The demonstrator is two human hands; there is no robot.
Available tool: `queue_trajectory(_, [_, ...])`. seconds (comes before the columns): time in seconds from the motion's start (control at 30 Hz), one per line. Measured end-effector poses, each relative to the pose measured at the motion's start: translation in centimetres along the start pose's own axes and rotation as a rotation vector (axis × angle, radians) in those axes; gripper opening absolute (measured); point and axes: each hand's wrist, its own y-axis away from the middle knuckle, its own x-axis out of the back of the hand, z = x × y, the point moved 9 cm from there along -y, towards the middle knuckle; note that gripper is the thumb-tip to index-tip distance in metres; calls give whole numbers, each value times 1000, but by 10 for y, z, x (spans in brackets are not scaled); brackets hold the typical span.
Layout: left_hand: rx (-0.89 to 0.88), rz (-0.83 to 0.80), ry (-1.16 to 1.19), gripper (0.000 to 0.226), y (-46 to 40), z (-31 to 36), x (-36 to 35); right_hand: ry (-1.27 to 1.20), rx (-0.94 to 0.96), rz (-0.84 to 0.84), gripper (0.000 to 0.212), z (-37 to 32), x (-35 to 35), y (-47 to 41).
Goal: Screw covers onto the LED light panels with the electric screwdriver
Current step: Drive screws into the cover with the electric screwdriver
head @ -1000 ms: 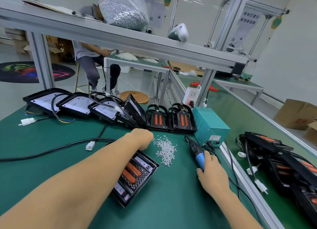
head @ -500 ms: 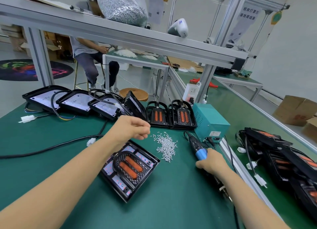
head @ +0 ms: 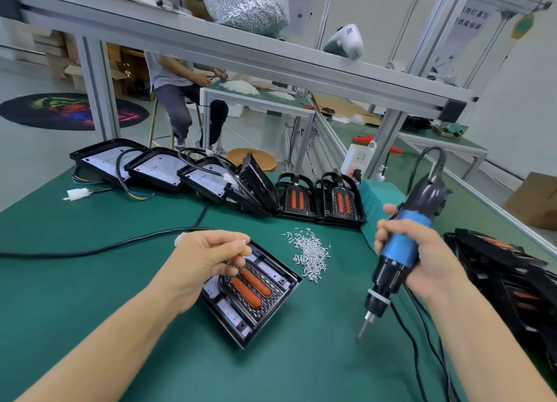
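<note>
The left hand (head: 208,260) covered the upper-left corner of the LED light panel (head: 251,293); whether its curled fingertips held a screw could not be told. The right hand (head: 422,260) hid the middle of the electric screwdriver (head: 401,248), whose bit tip was blurred. The screwdriver's cable ran out of the frame at the bottom edge. The stack of panels (head: 512,278) at right was cut by the frame edge. The seated worker (head: 177,82) was hidden above the chest by the shelf rail (head: 271,58). The hanging sign (head: 470,19) was too blurred to read.

Assembly workshop: aluminium-frame benches (head: 241,52), bagged screws (head: 244,3).
</note>
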Motion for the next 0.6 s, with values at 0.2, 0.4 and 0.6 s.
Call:
queue_trajectory(0.2, [-15,-66,-50,9,20,-5,-17,-282,189,-68,29,-24,-49,27])
queue_trajectory(0.4, [-29,-91,27,14,35,-11,-28,-420,385,-57,13,-37,-71,47])
queue_trajectory(0.6, [-38,-108,34,23,43,-16,-35,-515,462,-83,10,-40,-87,57])
